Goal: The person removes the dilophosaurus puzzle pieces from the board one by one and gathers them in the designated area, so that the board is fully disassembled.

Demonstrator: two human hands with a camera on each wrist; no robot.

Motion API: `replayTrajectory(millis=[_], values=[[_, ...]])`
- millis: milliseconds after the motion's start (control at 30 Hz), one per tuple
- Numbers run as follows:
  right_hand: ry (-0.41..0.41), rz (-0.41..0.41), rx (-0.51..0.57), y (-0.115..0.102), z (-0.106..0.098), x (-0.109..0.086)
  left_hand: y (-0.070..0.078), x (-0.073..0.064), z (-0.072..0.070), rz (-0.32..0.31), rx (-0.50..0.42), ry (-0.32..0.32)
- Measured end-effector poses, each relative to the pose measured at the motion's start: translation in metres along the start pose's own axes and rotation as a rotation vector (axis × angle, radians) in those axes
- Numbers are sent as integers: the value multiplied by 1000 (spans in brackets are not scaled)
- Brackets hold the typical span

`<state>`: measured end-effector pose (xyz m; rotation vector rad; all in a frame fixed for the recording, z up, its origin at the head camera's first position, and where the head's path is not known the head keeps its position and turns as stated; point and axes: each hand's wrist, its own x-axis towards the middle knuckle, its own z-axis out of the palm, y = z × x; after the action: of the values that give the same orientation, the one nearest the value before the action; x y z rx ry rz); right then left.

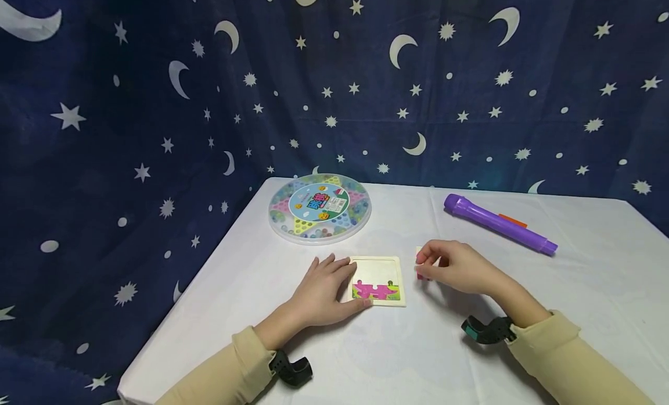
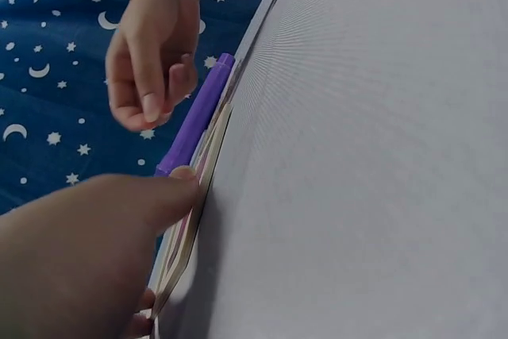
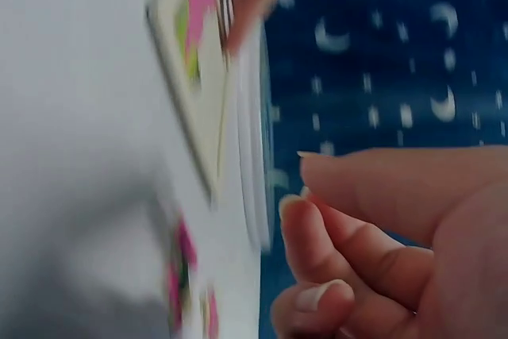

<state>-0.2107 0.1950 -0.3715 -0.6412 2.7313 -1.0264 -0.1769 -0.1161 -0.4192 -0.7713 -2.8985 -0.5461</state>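
A small wooden puzzle board (image 1: pixel 376 272) lies on the table, with pink and green pieces (image 1: pixel 376 291) joined along its near side and bare wood above them. My left hand (image 1: pixel 327 289) rests at the board's left side, fingers spread, thumb at the near edge. In the left wrist view, the thumb (image 2: pixel 176 188) touches the board's edge. To the right, my right hand (image 1: pixel 457 267) hovers with bent fingers over loose pieces. The right wrist view shows nothing between its thumb (image 3: pixel 373 184) and index finger. Loose pink puzzle pieces (image 3: pixel 181 271) lie blurred below that hand, partly hidden by it in the head view.
Behind the board lies a round, clear-lidded game box (image 1: pixel 320 209) with a star pattern. A purple toy microphone (image 1: pixel 499 223) is at the back right, an orange item (image 1: pixel 513 220) beside it. A dark blue star-and-moon curtain (image 1: pixel 366 91) hangs along the table's back and left sides.
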Motion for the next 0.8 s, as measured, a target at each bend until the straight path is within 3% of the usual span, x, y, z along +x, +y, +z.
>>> replayTrajectory(millis=[267, 500, 667, 800], values=[[-23, -196, -35, -28, 41, -2, 1, -1, -3, 85, -30, -50], [-39, -213, -105, -37, 59, -5, -1, -1, -8, 178, -95, -159], [-60, -247, -170, -39, 64, -7, -7, 0, -12, 189, -137, -211], [-65, -265, -184, -42, 68, -9, -10, -1, -13, 187, -159, -213]])
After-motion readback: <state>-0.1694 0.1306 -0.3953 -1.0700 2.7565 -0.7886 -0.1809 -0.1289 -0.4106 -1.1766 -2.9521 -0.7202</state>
